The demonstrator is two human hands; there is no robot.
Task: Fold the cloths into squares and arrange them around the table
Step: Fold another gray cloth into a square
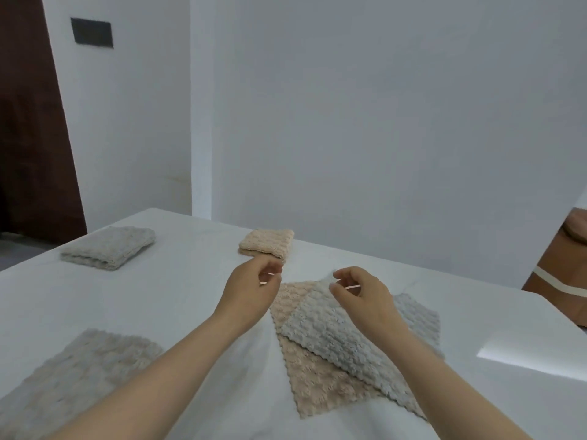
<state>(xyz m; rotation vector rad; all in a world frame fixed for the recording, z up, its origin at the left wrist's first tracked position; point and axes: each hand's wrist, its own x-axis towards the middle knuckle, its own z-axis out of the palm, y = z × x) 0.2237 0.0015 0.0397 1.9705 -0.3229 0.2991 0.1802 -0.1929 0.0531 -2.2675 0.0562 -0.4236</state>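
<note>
Two folded cloths lie at the far side of the white table (178, 300): a grey folded cloth (108, 250) at the left and a beige folded cloth (267, 242) in the middle. An unfolded pale grey cloth (333, 341) lies on top of an unfolded beige cloth (320, 382) in front of me. A flat grey-beige cloth (76, 369) rests at the near left. My left hand (247, 293) and my right hand (362, 296) hover above the far corner of the stacked cloths, fingers curled and apart, holding nothing.
A white wall rises right behind the table's far edge. A brown wooden piece of furniture (562, 274) stands off the table's right side. A dark door (28, 138) is at the far left.
</note>
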